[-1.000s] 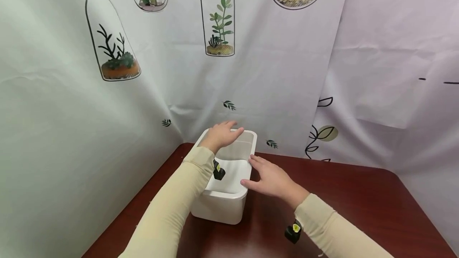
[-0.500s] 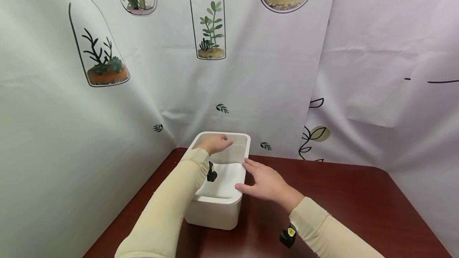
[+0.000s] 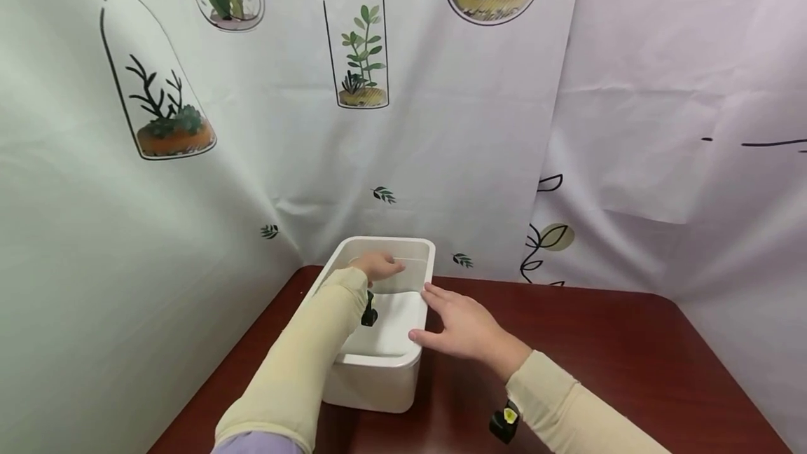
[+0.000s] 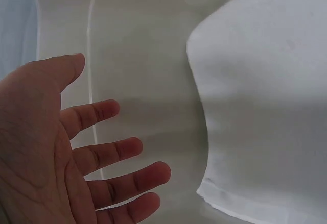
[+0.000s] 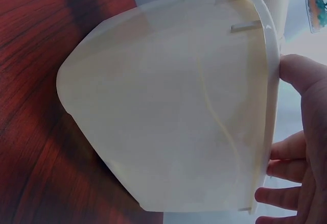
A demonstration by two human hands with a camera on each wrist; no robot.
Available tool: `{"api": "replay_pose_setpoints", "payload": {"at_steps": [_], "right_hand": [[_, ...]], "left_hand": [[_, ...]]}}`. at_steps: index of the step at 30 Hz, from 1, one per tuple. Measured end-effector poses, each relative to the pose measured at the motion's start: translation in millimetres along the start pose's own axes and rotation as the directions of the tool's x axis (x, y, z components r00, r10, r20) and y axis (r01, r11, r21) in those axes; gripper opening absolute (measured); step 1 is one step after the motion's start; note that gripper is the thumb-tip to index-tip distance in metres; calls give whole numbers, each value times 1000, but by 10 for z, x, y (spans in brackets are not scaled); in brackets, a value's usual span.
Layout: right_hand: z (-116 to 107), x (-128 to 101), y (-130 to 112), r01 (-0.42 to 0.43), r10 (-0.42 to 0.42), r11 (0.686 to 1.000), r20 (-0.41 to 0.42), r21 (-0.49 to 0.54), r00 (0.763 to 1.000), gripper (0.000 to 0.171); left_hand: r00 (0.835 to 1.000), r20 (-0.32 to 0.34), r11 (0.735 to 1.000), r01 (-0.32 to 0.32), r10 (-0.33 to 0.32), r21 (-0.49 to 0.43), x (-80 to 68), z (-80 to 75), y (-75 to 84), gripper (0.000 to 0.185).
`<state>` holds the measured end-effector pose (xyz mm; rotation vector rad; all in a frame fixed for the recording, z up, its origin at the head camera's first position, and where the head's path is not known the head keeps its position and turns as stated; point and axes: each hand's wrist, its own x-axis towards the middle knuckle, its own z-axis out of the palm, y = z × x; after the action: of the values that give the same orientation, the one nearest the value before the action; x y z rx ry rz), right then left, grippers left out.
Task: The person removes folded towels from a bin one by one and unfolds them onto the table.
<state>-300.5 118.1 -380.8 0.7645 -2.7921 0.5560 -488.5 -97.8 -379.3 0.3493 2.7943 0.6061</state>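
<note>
A deep white plastic bin [image 3: 370, 387] stands on the table, and a smooth white sheet-like thing [image 3: 400, 321] lies inside it. Whether that sheet is cloth or paper I cannot tell; its near edge curves in the left wrist view. My left hand [image 3: 378, 266] reaches down into the far half of the bin. Its fingers [image 4: 130, 180] are spread and slightly bent, apart from the white sheet [image 4: 265, 96], with nothing held. My right hand [image 3: 465, 324] rests its fingertips and thumb along the bin's right rim, its fingers [image 5: 283, 198] nearly straight in the right wrist view.
The dark red wooden table [image 3: 586, 363] extends to the right of the bin. Behind and to the left hangs a white curtain [image 3: 454, 146] printed with plants in glass jars. A small black wrist camera [image 3: 504, 422] hangs under the right sleeve.
My left hand has moved from above the far rim down into the bin. The right hand stays at the right rim. The head view has shifted slightly, moving the scene left and down.
</note>
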Motion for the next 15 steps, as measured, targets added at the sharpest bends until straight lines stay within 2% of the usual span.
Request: {"api": "replay_pose_setpoints", "payload": {"at_steps": [4, 9, 11, 15], "right_hand": [[-7, -6, -8, 3, -3, 1000, 3, -17, 1000, 83], [-17, -6, -4, 2, -3, 999, -7, -32, 1000, 84], [-15, -6, -1, 5, -5, 999, -14, -34, 1000, 84], [3, -15, 1, 16, -17, 999, -24, -33, 1000, 82]], "left_hand": [[999, 51, 1000, -1, 1, -6, 48, 88, -39, 65], [997, 68, 998, -48, 46, 28, 145, 192, -141, 62], [996, 72, 998, -57, 56, 17, 137, 218, -138, 61], [993, 112, 998, -31, 36, -49, 82, 255, -141, 60]]}}
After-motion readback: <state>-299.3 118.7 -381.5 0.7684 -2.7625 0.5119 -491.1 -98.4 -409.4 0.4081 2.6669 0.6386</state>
